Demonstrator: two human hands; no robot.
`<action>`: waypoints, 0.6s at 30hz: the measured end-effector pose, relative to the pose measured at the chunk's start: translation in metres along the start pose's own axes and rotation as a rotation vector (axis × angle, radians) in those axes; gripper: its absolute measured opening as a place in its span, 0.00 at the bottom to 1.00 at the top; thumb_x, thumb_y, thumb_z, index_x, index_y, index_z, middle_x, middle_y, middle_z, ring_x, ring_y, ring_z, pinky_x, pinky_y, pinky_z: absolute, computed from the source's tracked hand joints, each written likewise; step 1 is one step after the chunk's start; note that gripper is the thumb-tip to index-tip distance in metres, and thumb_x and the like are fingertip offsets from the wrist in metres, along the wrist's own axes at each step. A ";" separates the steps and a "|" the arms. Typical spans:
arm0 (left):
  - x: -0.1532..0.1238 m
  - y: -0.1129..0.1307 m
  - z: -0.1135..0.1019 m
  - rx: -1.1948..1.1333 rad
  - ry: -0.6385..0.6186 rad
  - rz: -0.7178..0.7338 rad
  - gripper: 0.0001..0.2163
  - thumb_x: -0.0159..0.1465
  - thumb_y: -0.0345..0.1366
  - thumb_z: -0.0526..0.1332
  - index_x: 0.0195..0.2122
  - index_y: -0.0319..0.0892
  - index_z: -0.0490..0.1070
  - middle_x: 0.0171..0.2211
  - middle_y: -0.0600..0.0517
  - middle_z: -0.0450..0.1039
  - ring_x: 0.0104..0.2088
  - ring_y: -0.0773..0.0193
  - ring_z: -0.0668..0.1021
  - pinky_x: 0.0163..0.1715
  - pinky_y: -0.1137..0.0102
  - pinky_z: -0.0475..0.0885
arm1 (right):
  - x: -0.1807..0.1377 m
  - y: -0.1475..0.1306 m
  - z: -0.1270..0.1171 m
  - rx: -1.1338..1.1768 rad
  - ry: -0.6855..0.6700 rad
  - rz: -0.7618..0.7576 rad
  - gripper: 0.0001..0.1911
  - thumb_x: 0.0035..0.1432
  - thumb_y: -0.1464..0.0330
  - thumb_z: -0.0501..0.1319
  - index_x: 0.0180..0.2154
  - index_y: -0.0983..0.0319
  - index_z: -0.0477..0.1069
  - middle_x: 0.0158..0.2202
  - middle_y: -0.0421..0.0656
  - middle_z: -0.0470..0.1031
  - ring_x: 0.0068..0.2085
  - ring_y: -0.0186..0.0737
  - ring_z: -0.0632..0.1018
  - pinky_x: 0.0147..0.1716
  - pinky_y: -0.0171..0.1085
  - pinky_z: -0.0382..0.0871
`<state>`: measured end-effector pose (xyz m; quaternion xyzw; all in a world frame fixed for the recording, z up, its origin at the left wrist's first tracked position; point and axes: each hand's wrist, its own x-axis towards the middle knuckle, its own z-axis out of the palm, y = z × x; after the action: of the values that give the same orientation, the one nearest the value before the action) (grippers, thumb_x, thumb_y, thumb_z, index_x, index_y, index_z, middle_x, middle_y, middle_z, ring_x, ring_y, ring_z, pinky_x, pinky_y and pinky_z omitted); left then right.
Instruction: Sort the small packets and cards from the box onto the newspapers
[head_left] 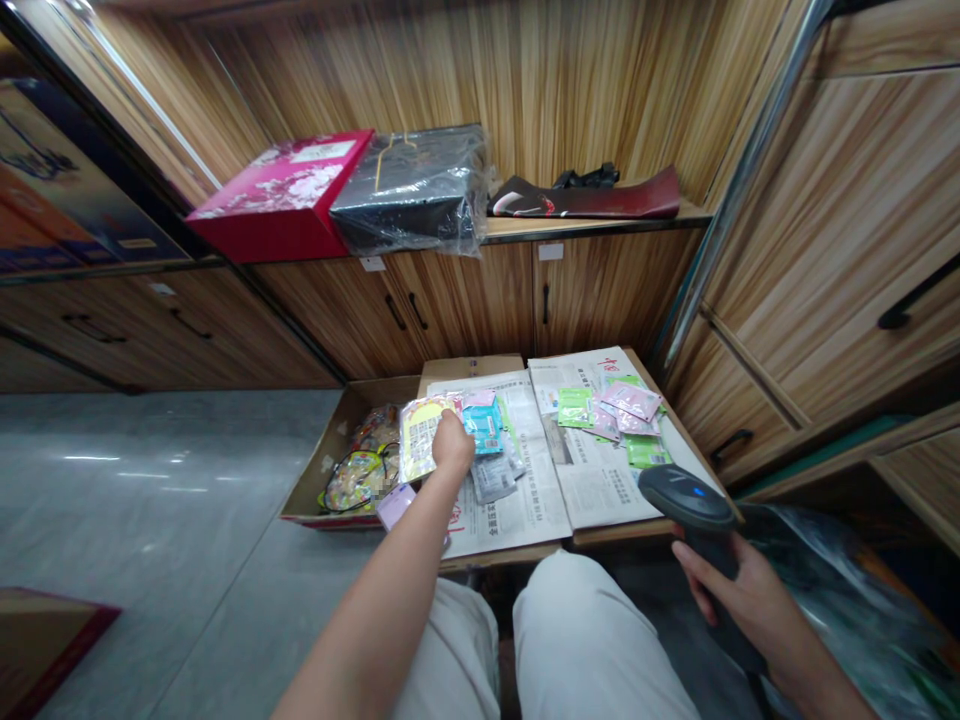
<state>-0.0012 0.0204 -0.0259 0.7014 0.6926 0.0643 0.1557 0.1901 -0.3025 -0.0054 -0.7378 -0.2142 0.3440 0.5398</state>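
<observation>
My right hand [739, 585] is wrapped round the handle of a dark barcode scanner [686, 498], which shows a blue light on top. Over the left newspaper my left hand [454, 446] grips the right edge of a shiny plastic packet [417, 436] with yellow print; its fingertips are partly hidden. Just right of that hand lie a blue packet [484, 428] and silver-grey packets [495, 478]. A lilac packet [394, 506] sits below, partly behind my forearm. On the right newspaper [596, 495] rests a pile of green packets [575, 407] and pink packets [632, 400].
An open carton [306, 497] at the left holds colourful bagged items and a black cord. Behind stand wooden cabinets [480, 310]; their shelf bears a pink box [277, 190] and a plastic-wrapped dark box [412, 190]. Clear plastic wrapping [847, 590] lies at the lower right.
</observation>
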 end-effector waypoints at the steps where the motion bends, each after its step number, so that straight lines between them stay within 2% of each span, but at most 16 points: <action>1: -0.002 0.002 -0.003 0.053 -0.008 -0.004 0.17 0.58 0.28 0.62 0.49 0.39 0.63 0.44 0.40 0.75 0.45 0.52 0.79 0.38 0.68 0.71 | 0.000 0.000 0.000 -0.005 0.001 0.003 0.22 0.47 0.51 0.68 0.33 0.61 0.68 0.12 0.30 0.64 0.12 0.32 0.64 0.13 0.32 0.59; 6: -0.008 0.014 -0.009 0.187 0.002 0.012 0.15 0.62 0.30 0.59 0.51 0.39 0.63 0.48 0.39 0.72 0.47 0.50 0.78 0.40 0.66 0.70 | 0.002 0.004 -0.002 -0.009 -0.004 0.006 0.21 0.47 0.51 0.67 0.33 0.60 0.68 0.10 0.31 0.63 0.13 0.33 0.65 0.14 0.33 0.59; 10: -0.014 0.034 -0.002 0.185 -0.007 0.155 0.11 0.63 0.33 0.59 0.47 0.40 0.68 0.48 0.40 0.71 0.48 0.52 0.76 0.43 0.66 0.69 | 0.005 0.006 -0.004 0.000 -0.019 0.013 0.22 0.48 0.51 0.67 0.34 0.61 0.68 0.10 0.31 0.64 0.12 0.33 0.64 0.14 0.33 0.59; 13: -0.022 0.058 0.019 0.128 -0.052 0.308 0.08 0.63 0.32 0.59 0.43 0.41 0.71 0.47 0.42 0.72 0.49 0.55 0.76 0.45 0.68 0.68 | 0.008 0.006 -0.006 0.000 -0.006 0.013 0.23 0.47 0.50 0.67 0.35 0.62 0.69 0.11 0.31 0.64 0.12 0.33 0.64 0.14 0.33 0.59; 15: -0.027 0.077 0.039 0.063 -0.125 0.391 0.07 0.61 0.32 0.61 0.41 0.41 0.72 0.47 0.42 0.72 0.48 0.56 0.76 0.45 0.69 0.67 | 0.009 0.007 -0.009 0.005 -0.001 0.031 0.24 0.47 0.50 0.66 0.36 0.62 0.68 0.11 0.31 0.64 0.13 0.32 0.64 0.14 0.33 0.59; 18: -0.030 0.104 0.070 -0.036 -0.201 0.420 0.08 0.61 0.30 0.61 0.42 0.40 0.72 0.45 0.42 0.73 0.47 0.56 0.76 0.45 0.69 0.67 | 0.014 0.012 -0.013 0.017 -0.009 0.059 0.27 0.48 0.49 0.66 0.40 0.63 0.68 0.12 0.30 0.64 0.13 0.32 0.64 0.14 0.32 0.59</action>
<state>0.1186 -0.0179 -0.0561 0.8303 0.5111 0.0373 0.2193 0.2084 -0.3055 -0.0179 -0.7376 -0.1920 0.3650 0.5347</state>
